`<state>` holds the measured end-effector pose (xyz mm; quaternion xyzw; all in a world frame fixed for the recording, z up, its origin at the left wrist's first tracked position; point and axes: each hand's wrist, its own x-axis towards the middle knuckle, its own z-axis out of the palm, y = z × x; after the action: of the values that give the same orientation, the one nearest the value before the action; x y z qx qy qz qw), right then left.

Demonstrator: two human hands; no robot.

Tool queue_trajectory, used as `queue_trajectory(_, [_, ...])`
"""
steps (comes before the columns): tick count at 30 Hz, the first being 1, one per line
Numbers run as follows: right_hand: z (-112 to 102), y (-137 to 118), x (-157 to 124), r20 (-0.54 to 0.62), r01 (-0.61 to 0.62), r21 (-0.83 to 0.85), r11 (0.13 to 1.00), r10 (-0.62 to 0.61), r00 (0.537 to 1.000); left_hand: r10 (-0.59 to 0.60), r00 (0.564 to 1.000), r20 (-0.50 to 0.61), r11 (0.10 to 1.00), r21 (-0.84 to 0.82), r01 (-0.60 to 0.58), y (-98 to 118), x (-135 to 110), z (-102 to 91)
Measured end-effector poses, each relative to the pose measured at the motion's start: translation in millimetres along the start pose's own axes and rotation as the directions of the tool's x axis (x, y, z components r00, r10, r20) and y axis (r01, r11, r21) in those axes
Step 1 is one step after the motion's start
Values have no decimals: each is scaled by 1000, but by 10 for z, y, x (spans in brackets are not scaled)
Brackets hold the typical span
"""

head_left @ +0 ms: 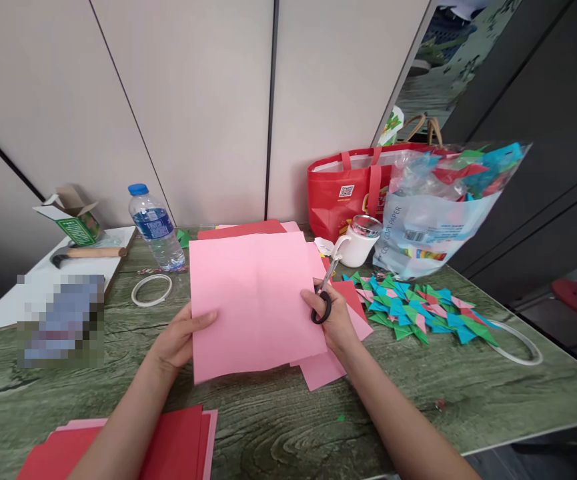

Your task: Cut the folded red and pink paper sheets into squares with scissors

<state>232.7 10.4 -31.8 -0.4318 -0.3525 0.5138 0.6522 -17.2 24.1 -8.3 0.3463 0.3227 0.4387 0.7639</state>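
A sheet of pink paper (253, 300) is held up above the table, with a faint crease down its middle. My left hand (181, 337) grips its left edge, thumb on the front face. At the right edge my right hand (331, 313) pinches the sheet and also keeps a pair of scissors (322, 307) with black handles, blades pointing up and away. Behind and below the sheet lie more pink (321, 370) and red papers (345, 297), partly hidden by it. Under my left forearm is a stack of red and pink paper (181, 440).
Folded green, blue and pink paper pieces (413, 310) spread on the right, near a white ring (523, 343). Behind stand a white mug (361, 247), a red bag (331, 200) and a filled plastic bag (413, 227). A water bottle (155, 230), another ring (151, 291) and a hammer (91, 253) are left.
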Motion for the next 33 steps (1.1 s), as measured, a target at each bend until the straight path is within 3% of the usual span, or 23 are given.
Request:
queue_trajectory(5, [17,23,5,23,53,24,998,-54,998,13,1000,14,1000,7,-13,10,-4,-4])
queue_trajectory(14, [63,83,-42,-137,222,-102,970,-234,962,-87,995,46,989,124,80,-78,27,-3])
queue_trajectory(21, [69,85,-73,6,201,-185,962,-203,979,-113,994,10,976,186,109,-94,60,15])
queue_trajectory(27, [68,95,-60,-43,171,-135,976,-178,983,-110,994,17,974,202,104,-103,60,46])
queue_trajectory(33, [18,57,-28,-84,173,-222,960,-195,977,-94,996,-2,965,247,92,-96,101,40])
